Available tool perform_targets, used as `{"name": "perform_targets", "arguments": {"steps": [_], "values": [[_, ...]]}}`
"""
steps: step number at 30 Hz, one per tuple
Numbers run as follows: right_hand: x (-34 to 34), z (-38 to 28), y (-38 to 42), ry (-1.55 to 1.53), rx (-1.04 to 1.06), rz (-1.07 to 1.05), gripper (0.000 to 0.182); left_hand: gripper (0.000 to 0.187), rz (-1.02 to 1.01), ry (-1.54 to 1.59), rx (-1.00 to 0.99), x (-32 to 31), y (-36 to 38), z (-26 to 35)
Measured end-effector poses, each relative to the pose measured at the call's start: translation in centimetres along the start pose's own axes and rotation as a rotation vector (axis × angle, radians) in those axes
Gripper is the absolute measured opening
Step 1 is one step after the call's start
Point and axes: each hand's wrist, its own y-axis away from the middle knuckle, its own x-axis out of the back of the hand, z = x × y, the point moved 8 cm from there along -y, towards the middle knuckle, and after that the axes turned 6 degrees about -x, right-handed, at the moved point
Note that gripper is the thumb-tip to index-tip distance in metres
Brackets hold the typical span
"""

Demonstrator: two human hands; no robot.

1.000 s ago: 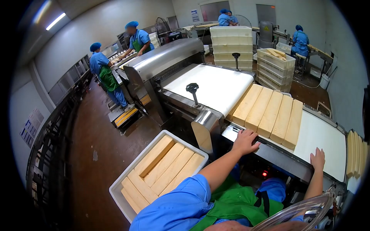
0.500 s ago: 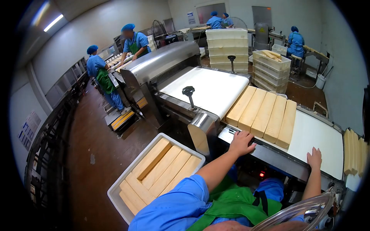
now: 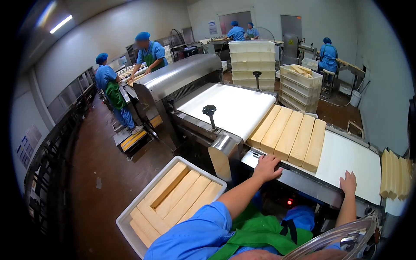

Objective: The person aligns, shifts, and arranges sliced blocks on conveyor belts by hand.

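Observation:
Several pale dough bars lie side by side on the white conveyor belt. My left hand rests on the metal edge of the machine, just in front of the bars, its fingers extended and holding nothing. Farther right, my right hand lies at the near edge of the belt with its fingers stretched out and no object in it. Beyond the bars, a second white belt comes out of a steel machine. More bars stand at the far right.
A white crate with several bars sits at the lower left. A black knob rises beside the upper belt. Stacked crates stand behind the machine. Two co-workers are at the left; others work at the back.
The view has shifted slightly, so the machine and bars appear a little lower and farther left. Both hands stay at the belt edge, still empty.

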Motion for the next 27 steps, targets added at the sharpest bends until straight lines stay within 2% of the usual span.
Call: {"name": "perform_targets", "arguments": {"steps": [7,10,19,25,27], "values": [[-0.6,0.5,-0.5,-0.030,0.005,0.010,0.065,0.049,-0.088,0.018,0.045,-0.6,0.1,-0.4],[-0.7,0.6,-0.7,-0.028,0.008,0.007,0.065,0.044,-0.012,0.010,0.019,-0.2,0.1,-0.1],[-0.7,0.1,-0.4,-0.007,0.001,-0.033,0.065,0.045,0.008,0.007,0.009,-0.2,0.2,-0.1],[-1.1,0.7,-0.8,-0.012,0.007,-0.051,0.066,0.051,-0.071,0.013,0.046,-0.6,0.1,-0.4],[-0.9,0.5,-0.8,-0.039,0.039,0.018,0.063,0.051,-0.078,0.020,0.052,-0.8,0.2,-0.5]]}}
